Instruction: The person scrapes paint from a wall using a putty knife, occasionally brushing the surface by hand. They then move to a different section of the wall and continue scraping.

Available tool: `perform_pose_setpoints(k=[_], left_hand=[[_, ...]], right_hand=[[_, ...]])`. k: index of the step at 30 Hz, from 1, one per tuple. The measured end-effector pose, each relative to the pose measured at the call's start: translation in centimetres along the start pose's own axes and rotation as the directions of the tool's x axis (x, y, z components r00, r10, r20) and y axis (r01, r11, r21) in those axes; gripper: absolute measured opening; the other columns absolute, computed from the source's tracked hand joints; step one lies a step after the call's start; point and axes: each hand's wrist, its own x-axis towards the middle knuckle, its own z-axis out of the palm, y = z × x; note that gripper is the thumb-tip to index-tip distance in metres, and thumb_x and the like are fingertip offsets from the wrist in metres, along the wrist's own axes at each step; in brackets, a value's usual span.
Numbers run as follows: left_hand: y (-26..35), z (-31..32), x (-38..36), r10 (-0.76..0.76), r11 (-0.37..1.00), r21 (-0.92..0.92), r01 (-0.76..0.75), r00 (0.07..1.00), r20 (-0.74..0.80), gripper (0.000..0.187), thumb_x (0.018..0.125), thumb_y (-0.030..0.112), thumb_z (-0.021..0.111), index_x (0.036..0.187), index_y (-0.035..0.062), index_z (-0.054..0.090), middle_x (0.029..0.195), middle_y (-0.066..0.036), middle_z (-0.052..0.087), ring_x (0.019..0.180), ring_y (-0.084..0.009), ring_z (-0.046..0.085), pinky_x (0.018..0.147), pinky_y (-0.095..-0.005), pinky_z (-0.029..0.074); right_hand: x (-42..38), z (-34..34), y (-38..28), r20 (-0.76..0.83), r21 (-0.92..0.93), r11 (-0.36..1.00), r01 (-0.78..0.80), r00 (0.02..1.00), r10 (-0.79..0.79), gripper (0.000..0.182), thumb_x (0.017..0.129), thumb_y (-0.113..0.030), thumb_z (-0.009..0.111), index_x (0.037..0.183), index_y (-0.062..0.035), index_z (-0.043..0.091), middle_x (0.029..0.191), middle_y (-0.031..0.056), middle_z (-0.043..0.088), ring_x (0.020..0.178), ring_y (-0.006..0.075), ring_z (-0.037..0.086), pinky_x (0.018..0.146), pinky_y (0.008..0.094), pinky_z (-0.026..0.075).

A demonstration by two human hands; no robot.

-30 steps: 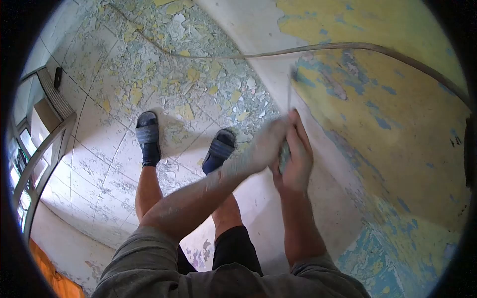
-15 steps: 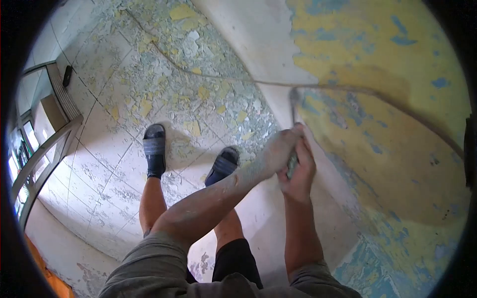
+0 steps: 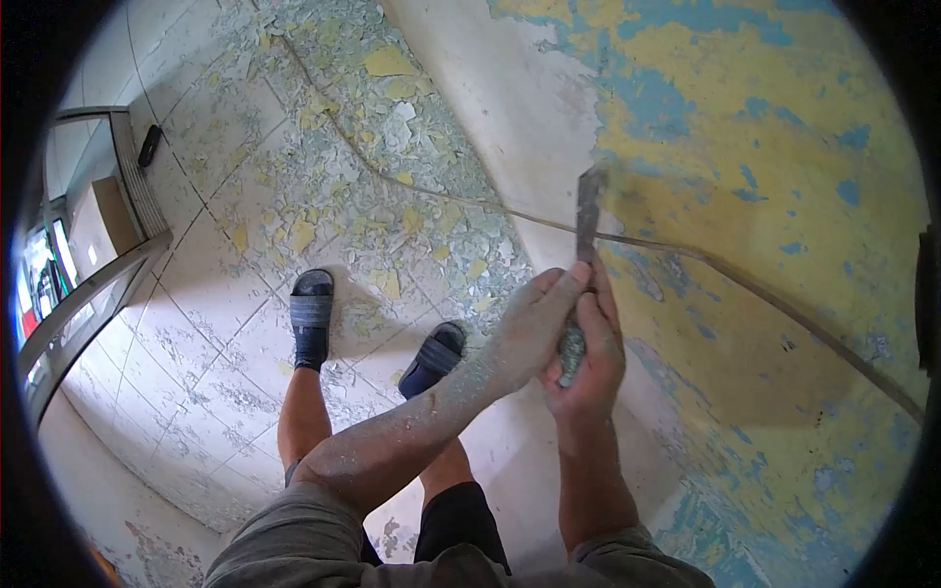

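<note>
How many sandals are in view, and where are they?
2. One sandal is on the left foot, flat on the chip-strewn tiled floor; the other sandal is on the right foot, nearer the wall, below the hands. None looks hidden.

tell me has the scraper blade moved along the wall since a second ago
Yes. The scraper tip now crosses above the cable on the wall; earlier it sat below it.

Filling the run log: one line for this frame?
left hand: on scraper | right hand: grips handle | flat metal scraper: blade on yellow-blue painted wall | tiled floor: paint flakes
</note>
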Motion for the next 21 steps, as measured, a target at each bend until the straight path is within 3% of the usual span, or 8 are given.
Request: perform_pose_setpoints(k=[3,5,7,8,11,13,16,21], left_hand=[[2.3,0.9,-0.8,-0.152,0.988,-0.003,0.153,0.985,0.078,0.044,0.105,0.043,0.042,0.104,0.0018,0.058,0.085,-0.002,0.060,0.074,-0.0084,0.057,0.064,-0.0260,0.049],[-0.1,0.7,1.1,0.385,0.897,0.235,-0.375,0.923,0.003,0.046,0.104,0.044,0.041,0.102,0.0016,0.058,0.078,-0.004,0.060,0.057,-0.0112,0.058,0.048,-0.0266,0.047],[-0.1,-2.2,5.4,0.414,0.850,0.365,-0.380,0.910,-0.015,0.049,0.104,0.045,0.038,0.098,0.0008,0.058,0.075,-0.008,0.061,0.047,-0.0160,0.057,0.040,-0.0294,0.044],[2.6,-2.7,7.0,0.039,0.999,0.005,-0.039,0.995,-0.092,0.049,0.104,0.044,0.036,0.097,0.0013,0.059,0.077,-0.011,0.062,0.046,-0.0176,0.057,0.039,-0.0294,0.043],[4.1,-4.1,4.2,0.086,0.970,0.230,-0.084,0.996,0.005,0.049,0.104,0.044,0.036,0.101,0.0007,0.060,0.083,-0.014,0.064,0.060,-0.0183,0.064,0.052,-0.0308,0.050],[1.1,-2.3,2.1,0.361,0.880,0.337,-0.334,0.932,-0.021,0.050,0.105,0.044,0.036,0.105,0.0008,0.062,0.088,-0.016,0.064,0.081,-0.0183,0.067,0.071,-0.0323,0.052],[1.3,-1.2,2.5,0.220,0.889,0.390,-0.240,0.971,0.094,0.051,0.106,0.044,0.037,0.109,0.0002,0.062,0.094,-0.015,0.065,0.093,-0.0157,0.064,0.083,-0.0335,0.050],[5.2,-2.7,5.1,-0.063,0.998,0.020,0.063,0.998,-0.027,0.053,0.106,0.045,0.036,0.114,-0.0009,0.061,0.102,-0.016,0.064,0.100,-0.0189,0.063,0.090,-0.0379,0.049]], right_hand=[[-1.5,-0.7,-1.1,0.104,-0.027,0.995,0.100,0.990,-0.096,0.058,0.101,-0.017,0.045,0.151,0.0045,0.027,0.116,0.0119,0.058,0.093,0.0095,0.061,0.069,0.0175,0.051],[0.2,0.4,-0.9,0.151,0.085,0.994,0.073,0.985,-0.085,0.058,0.101,-0.020,0.048,0.151,0.0042,0.030,0.119,0.0118,0.058,0.094,0.0083,0.060,0.071,0.0173,0.051],[5.2,1.2,0.7,-0.017,-0.343,0.922,0.178,0.981,-0.195,0.057,0.102,-0.021,0.049,0.150,0.0056,0.031,0.119,0.0115,0.058,0.099,0.0096,0.060,0.076,0.0177,0.050],[6.2,1.7,0.6,-0.011,-0.343,0.921,0.183,0.980,-0.199,0.057,0.102,-0.021,0.049,0.150,0.0056,0.031,0.119,0.0115,0.058,0.099,0.0096,0.060,0.076,0.0177,0.050],[5.9,2.0,0.5,0.058,-0.196,0.973,-0.125,0.989,0.138,0.055,0.103,-0.023,0.050,0.147,0.0071,0.036,0.125,0.0136,0.056,0.108,0.0108,0.056,0.085,0.0221,0.049],[1.6,1.2,0.8,0.327,-0.749,0.449,0.488,0.861,-0.390,0.054,0.103,-0.026,0.053,0.146,0.0052,0.040,0.133,0.0145,0.054,0.115,0.0127,0.053,0.094,0.0265,0.046],[1.2,1.1,-0.3,0.105,0.114,0.991,0.070,0.991,-0.082,0.051,0.103,-0.024,0.053,0.144,0.0047,0.042,0.141,0.0179,0.049,0.119,0.0161,0.052,0.097,0.0274,0.045],[6.5,3.0,-0.6,0.041,-0.073,0.997,-0.012,0.999,0.015,0.046,0.104,-0.015,0.046,0.145,0.0045,0.041,0.140,0.0182,0.050,0.121,0.0215,0.055,0.098,0.0321,0.046]])
